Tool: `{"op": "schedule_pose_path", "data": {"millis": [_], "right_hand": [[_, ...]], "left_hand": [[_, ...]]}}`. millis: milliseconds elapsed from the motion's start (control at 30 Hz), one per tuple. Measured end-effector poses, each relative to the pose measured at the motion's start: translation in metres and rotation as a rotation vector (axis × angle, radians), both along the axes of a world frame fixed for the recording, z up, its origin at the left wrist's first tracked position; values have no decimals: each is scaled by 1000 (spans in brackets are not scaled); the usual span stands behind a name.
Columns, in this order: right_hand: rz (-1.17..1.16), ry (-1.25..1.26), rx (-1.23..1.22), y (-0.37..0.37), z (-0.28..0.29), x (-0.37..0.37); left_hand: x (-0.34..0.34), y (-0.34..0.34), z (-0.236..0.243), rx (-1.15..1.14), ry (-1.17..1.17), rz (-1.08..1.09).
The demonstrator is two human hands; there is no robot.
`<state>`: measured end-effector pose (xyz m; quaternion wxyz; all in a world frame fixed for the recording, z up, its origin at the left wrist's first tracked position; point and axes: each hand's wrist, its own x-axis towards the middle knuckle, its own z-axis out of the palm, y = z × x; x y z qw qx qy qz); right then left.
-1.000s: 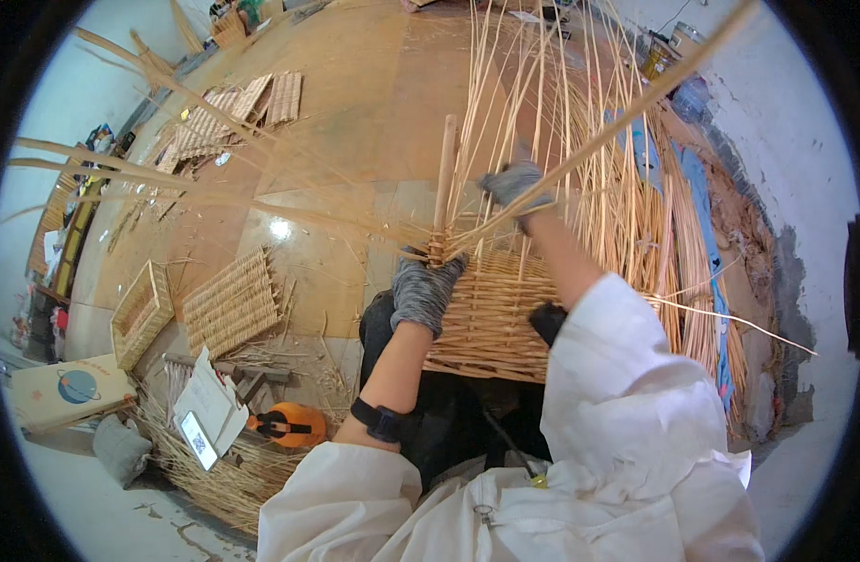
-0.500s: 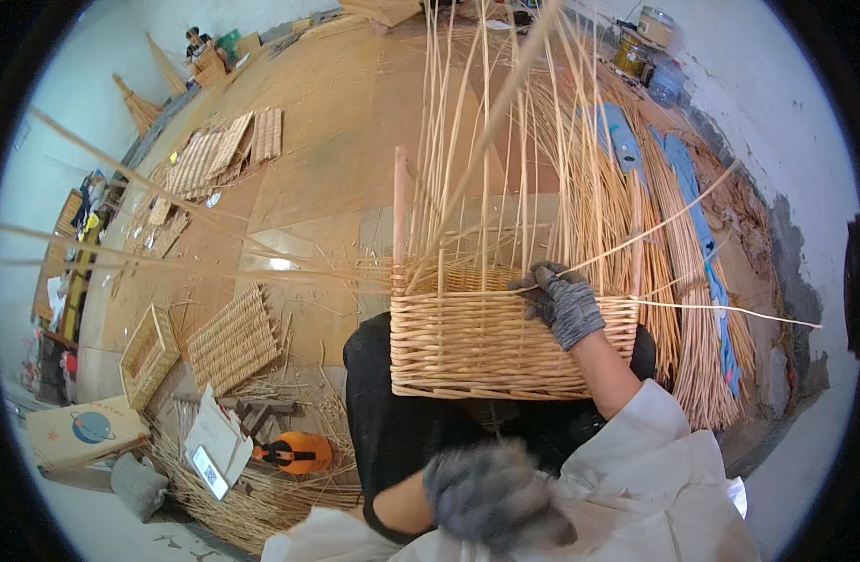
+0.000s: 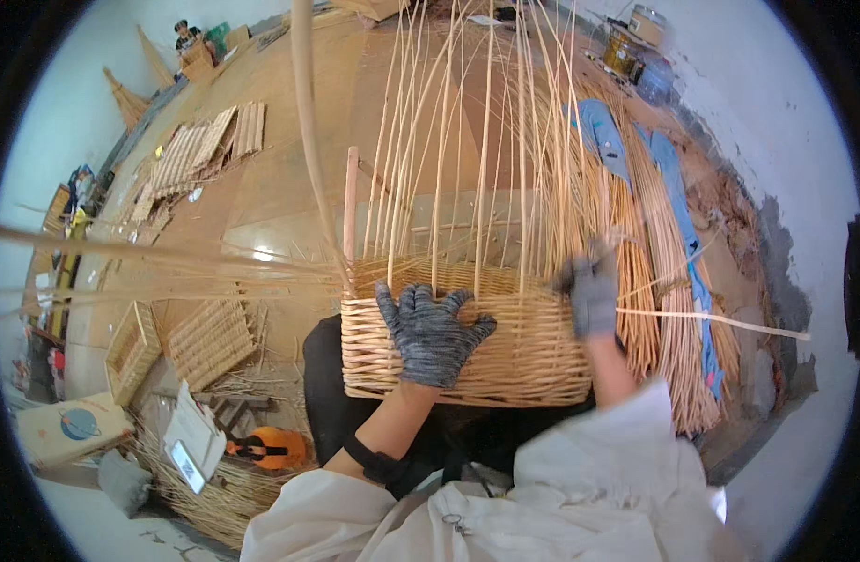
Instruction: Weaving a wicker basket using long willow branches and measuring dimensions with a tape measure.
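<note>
So the wicker basket [image 3: 533, 361] is sitting across the lap [image 3: 321, 379], right under the left fingers [image 3: 424, 302]. Those are spread out over its front wall and rim, not closed round anything, I'd guess just to steady it. The bare rods [image 3: 487, 140] stand up just beyond them, probably kept upright so the wall stays reachable. Right fingers [image 3: 587, 270] are blurry by the basket's right end, can't tell if they're gripping. Half a second ago the left hand was down near the lap, and the right was on the rim.
</note>
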<state>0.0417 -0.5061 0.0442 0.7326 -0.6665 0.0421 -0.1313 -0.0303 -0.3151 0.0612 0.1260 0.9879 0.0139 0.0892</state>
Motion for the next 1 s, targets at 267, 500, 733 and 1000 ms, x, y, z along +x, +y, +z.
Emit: {"op": "schedule_pose_path", "data": {"millis": [267,500,733,1000], "right_hand": [[146,42,126,-66,-33,-21],[-66,-616,-1420,-42,5,74],[-184,547,-73,-114,32,-64],[574,-16,-672,63,63,-49]], "left_hand": [[14,-34,-12,-93,-196,-130],[17,-98,-5,-15,240,-198],[9,-87,-14,-175,92,-199],[-36,61,-31,-672,-490,339]]}}
